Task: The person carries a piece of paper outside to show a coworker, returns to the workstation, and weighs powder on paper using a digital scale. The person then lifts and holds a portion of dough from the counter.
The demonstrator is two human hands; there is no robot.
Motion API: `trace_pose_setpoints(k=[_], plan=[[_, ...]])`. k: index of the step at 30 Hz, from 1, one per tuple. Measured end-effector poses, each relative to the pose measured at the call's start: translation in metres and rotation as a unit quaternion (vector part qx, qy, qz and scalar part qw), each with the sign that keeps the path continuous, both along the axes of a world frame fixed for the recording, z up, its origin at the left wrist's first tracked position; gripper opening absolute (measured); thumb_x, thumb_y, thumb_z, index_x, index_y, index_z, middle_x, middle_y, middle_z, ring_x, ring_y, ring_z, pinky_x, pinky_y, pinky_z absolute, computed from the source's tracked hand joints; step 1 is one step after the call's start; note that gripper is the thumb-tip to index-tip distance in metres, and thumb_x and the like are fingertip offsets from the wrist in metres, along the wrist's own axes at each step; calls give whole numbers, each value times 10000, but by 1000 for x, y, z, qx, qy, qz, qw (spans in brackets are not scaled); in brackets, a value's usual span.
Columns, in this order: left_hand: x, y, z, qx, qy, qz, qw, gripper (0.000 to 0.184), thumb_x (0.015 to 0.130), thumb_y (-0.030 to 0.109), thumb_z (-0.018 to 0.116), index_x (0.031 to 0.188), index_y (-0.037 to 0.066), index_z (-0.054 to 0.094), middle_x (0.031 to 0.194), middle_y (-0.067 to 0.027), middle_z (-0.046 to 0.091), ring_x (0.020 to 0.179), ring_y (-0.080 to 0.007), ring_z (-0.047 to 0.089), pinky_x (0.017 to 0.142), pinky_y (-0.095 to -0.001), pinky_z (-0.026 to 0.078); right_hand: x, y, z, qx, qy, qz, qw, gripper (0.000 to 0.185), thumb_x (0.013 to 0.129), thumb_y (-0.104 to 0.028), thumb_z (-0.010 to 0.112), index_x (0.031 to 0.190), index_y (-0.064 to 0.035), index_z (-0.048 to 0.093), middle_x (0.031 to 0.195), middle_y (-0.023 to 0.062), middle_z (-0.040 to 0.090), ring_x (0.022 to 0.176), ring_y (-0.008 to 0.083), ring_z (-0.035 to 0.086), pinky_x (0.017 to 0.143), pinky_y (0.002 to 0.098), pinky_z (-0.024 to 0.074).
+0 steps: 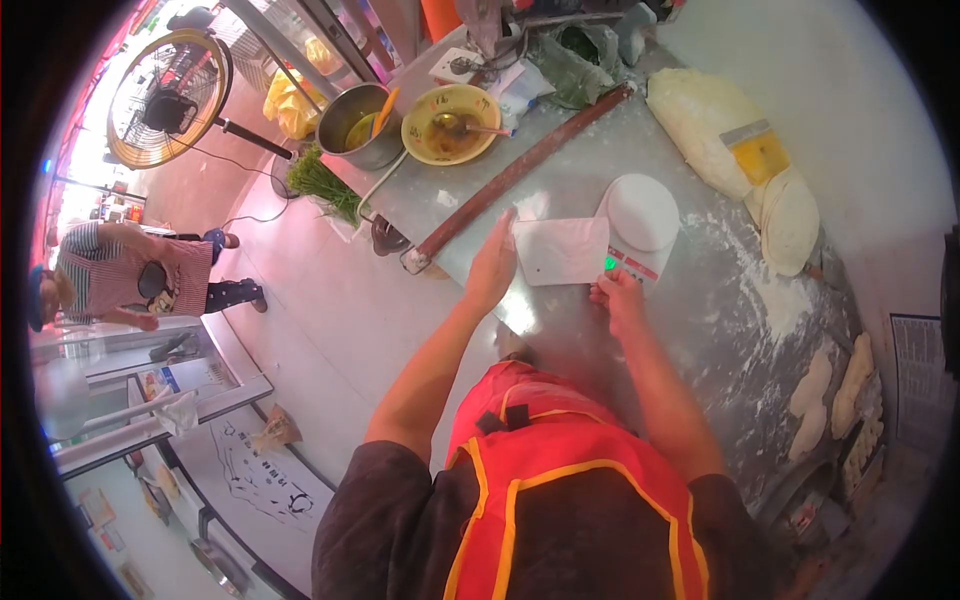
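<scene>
The left hand point(492, 265) and right hand point(622, 300) grip a pale sheet point(562, 252) above the counter point(695, 335) beside the scale point(642, 212), small dough pieces point(812, 385) seemingly already separate, the big lump point(695, 130) undivided.

"Where can we pass on the tabletop point(690, 335)?"

"Between the long rod point(520, 177) and the white scale point(642, 212); past the rod, the yellow bowl point(425, 108) and metal pot point(379, 154) block us."
</scene>
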State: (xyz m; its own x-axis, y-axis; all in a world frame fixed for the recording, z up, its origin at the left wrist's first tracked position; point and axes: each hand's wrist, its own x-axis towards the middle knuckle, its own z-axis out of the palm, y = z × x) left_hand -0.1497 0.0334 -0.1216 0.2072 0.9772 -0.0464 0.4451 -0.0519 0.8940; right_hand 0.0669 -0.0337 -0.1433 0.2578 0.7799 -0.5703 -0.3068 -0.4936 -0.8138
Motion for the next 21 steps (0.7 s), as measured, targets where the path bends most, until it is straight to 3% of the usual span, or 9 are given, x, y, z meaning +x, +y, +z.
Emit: trace_pose_setpoints(k=[5,8,11,14,21], plan=[[-5,-1,1,77,22,122,989,527,750,-25,480,1254,59,354,1138,-164,453,967,-312,505,780,-329,418,12,-3,8,16,54,-24,998,43,795,-61,530,809,-27,508,717,52,550,625,119,544,575,235,480],[1,1,19,12,96,100,990,562,698,-44,523,1232,27,362,1067,-182,457,978,-339,480,835,-351,396,24,-3,13,27,53,-39,997,62,796,-61,530,828,-12,511,717,52,549,630,118,544,575,229,482],[10,4,-9,223,149,89,959,549,696,4,557,1211,0,367,1132,-233,416,1049,-370,427,891,-390,358,36,1,14,31,51,-65,996,56,778,-48,530,821,-13,521,732,58,557,620,125,546,568,242,477],[21,-4,8,215,160,82,960,544,702,50,581,1198,-17,368,1183,-265,373,1096,-394,376,927,-418,323,56,4,17,27,51,-79,995,71,766,-42,534,828,-8,524,735,66,561,610,135,548,563,248,474],[25,-14,-4,179,129,79,972,459,727,79,582,1146,-12,418,1174,-244,403,1069,-385,408,898,-402,350,94,12,5,44,27,-123,991,103,762,-29,535,857,8,519,725,77,558,589,147,547,555,245,475]])
